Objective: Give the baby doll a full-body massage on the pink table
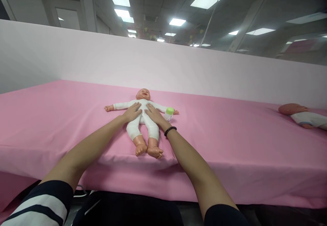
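Observation:
A baby doll (143, 118) in a white cloth suit lies on its back, head away from me, arms spread and bare feet toward me. My left hand (132, 112) rests flat on the left side of its belly, fingers stretched out. On the right side of the belly lies my right hand (154, 113), also flat with fingers extended. A dark beaded bracelet (170, 131) is around my right wrist. Beside that hand, by the doll's arm on the right, is a small clear bottle (168, 115) with a green cap.
A pink cloth (230, 134) covers the table and hangs over its front edge. At the far right lies a second doll (304, 114), partly out of view. Behind the table stands a low white wall (163, 67) with glass above it.

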Available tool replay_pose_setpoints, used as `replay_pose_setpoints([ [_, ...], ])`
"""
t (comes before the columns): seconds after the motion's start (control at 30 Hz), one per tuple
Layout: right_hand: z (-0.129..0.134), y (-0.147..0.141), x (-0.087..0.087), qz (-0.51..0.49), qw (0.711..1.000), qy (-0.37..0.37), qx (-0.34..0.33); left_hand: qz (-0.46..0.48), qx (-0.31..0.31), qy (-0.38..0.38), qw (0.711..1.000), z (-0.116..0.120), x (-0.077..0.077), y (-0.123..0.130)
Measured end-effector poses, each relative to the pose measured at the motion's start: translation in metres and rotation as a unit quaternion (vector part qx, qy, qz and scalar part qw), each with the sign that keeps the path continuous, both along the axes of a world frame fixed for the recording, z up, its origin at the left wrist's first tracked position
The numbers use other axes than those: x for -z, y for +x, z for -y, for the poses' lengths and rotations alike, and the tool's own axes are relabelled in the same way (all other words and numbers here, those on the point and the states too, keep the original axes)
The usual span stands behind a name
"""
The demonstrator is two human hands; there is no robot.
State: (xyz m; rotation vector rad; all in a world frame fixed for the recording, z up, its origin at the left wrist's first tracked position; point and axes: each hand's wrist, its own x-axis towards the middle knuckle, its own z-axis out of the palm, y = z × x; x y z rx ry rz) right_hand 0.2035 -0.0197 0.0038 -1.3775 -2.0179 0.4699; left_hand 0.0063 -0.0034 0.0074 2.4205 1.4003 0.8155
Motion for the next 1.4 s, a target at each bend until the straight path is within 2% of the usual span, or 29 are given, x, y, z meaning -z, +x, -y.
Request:
replay_pose_setpoints([
  [0.13,0.011,-0.002,-0.006,0.023,0.996,0.056,0.064,-0.017,-0.063,0.033,0.997,0.007,-0.005,0.001],
  [0.23,0.014,-0.004,-0.009,0.026,0.993,0.096,0.066,-0.015,-0.082,0.080,0.993,0.012,-0.008,0.001],
  [0.3,0.011,-0.004,-0.007,0.010,0.992,0.117,0.040,-0.007,-0.060,0.107,0.992,0.013,-0.008,0.001],
  [0.4,0.004,-0.003,-0.002,-0.021,0.992,0.120,-0.029,0.016,0.011,0.113,0.993,0.012,-0.007,0.001],
  [0.5,-0.004,0.000,0.004,-0.033,0.992,0.085,-0.084,0.039,0.078,0.093,0.992,0.007,-0.004,0.000],
  [0.57,-0.009,0.002,0.006,-0.026,0.994,0.048,-0.091,0.037,0.098,0.075,0.992,0.003,-0.001,0.000],
  [0.63,-0.012,0.003,0.008,-0.016,0.997,0.015,-0.079,0.019,0.083,0.044,0.995,-0.001,0.001,-0.001],
  [0.77,-0.009,0.002,0.004,0.002,1.000,-0.022,-0.021,-0.019,0.001,-0.003,1.000,-0.003,0.004,-0.003],
  [0.83,-0.002,0.001,0.000,0.021,1.000,-0.011,0.020,-0.028,-0.030,0.012,0.999,0.001,0.001,-0.004],
  [0.93,0.012,-0.002,-0.008,0.057,0.995,0.048,0.073,-0.052,-0.062,0.060,0.995,0.010,-0.006,-0.004],
  [1.07,0.022,-0.005,-0.016,0.094,0.984,0.110,0.105,-0.078,-0.054,0.141,0.985,0.020,-0.012,-0.003],
  [1.13,0.022,-0.006,-0.017,0.095,0.983,0.135,0.078,-0.076,-0.024,0.160,0.984,0.022,-0.012,-0.003],
  [1.23,0.018,-0.005,-0.013,0.060,0.987,0.151,-0.007,-0.060,0.021,0.147,0.987,0.020,-0.011,-0.003],
  [1.3,0.012,-0.004,-0.009,0.025,0.989,0.138,-0.055,-0.045,0.051,0.129,0.989,0.016,-0.010,-0.004],
  [1.4,0.004,-0.001,-0.004,0.007,0.994,0.079,-0.080,-0.047,0.097,0.089,0.990,0.010,-0.009,-0.005],
])
